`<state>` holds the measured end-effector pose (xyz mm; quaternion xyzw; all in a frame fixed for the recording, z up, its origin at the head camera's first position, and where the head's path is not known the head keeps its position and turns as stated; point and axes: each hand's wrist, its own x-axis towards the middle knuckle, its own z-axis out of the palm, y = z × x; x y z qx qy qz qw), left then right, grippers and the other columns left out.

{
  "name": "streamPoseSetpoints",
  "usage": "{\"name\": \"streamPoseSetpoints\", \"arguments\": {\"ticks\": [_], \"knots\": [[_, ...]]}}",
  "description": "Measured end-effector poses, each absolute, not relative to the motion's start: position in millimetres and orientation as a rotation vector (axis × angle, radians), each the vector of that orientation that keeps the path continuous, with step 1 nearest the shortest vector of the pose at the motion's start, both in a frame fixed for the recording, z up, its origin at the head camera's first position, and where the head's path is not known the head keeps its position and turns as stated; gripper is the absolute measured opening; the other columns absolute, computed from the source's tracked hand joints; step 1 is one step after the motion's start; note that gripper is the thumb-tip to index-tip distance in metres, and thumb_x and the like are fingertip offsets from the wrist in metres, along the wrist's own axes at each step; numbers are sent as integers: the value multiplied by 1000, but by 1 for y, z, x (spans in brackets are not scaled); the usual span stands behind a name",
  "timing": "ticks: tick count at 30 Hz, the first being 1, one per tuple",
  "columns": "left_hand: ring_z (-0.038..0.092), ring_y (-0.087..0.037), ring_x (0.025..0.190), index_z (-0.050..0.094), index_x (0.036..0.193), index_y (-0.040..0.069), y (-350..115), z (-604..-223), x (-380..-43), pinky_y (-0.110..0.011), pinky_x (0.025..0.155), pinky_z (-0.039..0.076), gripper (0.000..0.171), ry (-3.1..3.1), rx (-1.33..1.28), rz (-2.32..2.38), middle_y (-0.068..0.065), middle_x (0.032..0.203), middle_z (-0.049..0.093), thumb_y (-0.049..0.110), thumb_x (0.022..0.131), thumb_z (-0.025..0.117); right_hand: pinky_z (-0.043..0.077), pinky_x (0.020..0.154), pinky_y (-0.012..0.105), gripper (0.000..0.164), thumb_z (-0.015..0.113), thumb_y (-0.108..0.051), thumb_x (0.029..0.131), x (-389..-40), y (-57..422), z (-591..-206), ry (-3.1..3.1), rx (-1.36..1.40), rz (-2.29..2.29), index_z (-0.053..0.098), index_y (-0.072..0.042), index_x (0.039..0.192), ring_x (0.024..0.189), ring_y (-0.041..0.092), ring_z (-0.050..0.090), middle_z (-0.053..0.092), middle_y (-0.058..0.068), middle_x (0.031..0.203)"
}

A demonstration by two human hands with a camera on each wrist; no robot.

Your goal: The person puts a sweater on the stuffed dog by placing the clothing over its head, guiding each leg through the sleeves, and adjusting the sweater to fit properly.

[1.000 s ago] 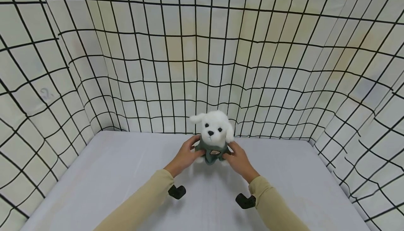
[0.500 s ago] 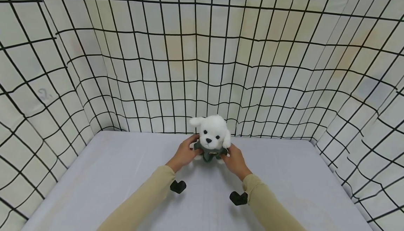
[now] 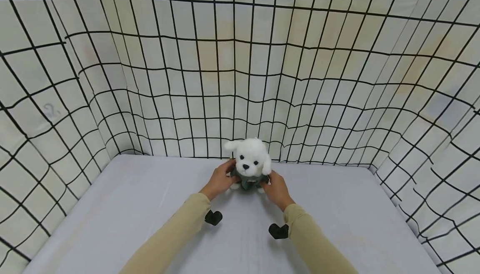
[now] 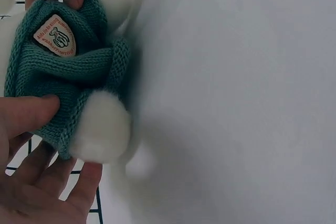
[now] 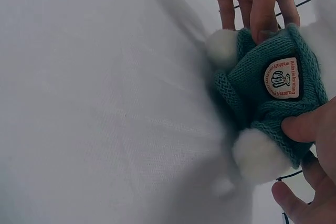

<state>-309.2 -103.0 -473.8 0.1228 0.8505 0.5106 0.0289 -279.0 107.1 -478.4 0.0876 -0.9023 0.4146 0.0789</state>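
Observation:
A white plush dog (image 3: 250, 155) in a green knitted sweater (image 4: 79, 64) sits upright at the table's far side, facing me. My left hand (image 3: 221, 179) grips its body from the left, thumb on the sweater front and fingers round the side. From the other side my right hand (image 3: 277, 188) holds it the same way, its thumb pressing the knit near a sewn patch (image 5: 282, 78). Both wrist views show the white paws (image 5: 261, 156) poking out below the sweater, close to the white surface. The dog's back is hidden.
The table (image 3: 123, 207) has a pale cover. White walls with a black grid (image 3: 180, 70) enclose it at the back and both sides. A black wrist-camera piece hangs under each sleeve (image 3: 174, 228).
Both hands have lowered the plush dog and shifted it slightly left. The right forearm has moved inward, toward the left. Both hands keep their grip.

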Motion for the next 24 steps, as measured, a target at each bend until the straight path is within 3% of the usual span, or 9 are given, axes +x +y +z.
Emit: {"name": "streamPoseSetpoints", "arguments": {"ticks": [5, 11, 17, 24], "knots": [[46, -34, 135, 50, 139, 16, -105, -478, -308, -49, 112, 37, 55, 2620, 351, 1584, -12, 143, 52, 8, 88, 68, 48, 98, 50, 29, 64, -8, 91, -280, 105, -483, -2744, 259, 1238, 62, -5, 120, 119, 32, 59, 65, 15, 124], [47, -35, 134, 50, 141, 13, -106, -480, -307, -49, 107, 42, 54, 2658, 371, 1527, -14, 143, 52, 10, 90, 66, 46, 102, 49, 31, 64, -9, 91, -278, 104, -483, -2758, 236, 1246, 61, -4, 122, 124, 32, 56, 63, 15, 128], [45, -33, 135, 48, 142, 11, -107, -474, -305, -48, 104, 45, 54, 2705, 383, 1469, -15, 144, 50, 13, 91, 64, 40, 108, 52, 43, 66, -11, 90, -276, 106, -478, -2729, 252, 1266, 57, -6, 131, 132, 35, 49, 56, 15, 138], [34, -35, 142, 37, 147, 6, -110, -462, -295, -51, 116, 29, 63, 2743, 393, 1342, -15, 152, 39, 22, 92, 64, 36, 112, 51, 54, 70, -15, 87, -274, 108, -472, -2720, 298, 1247, 52, -9, 138, 136, 33, 45, 53, 14, 142]]}}
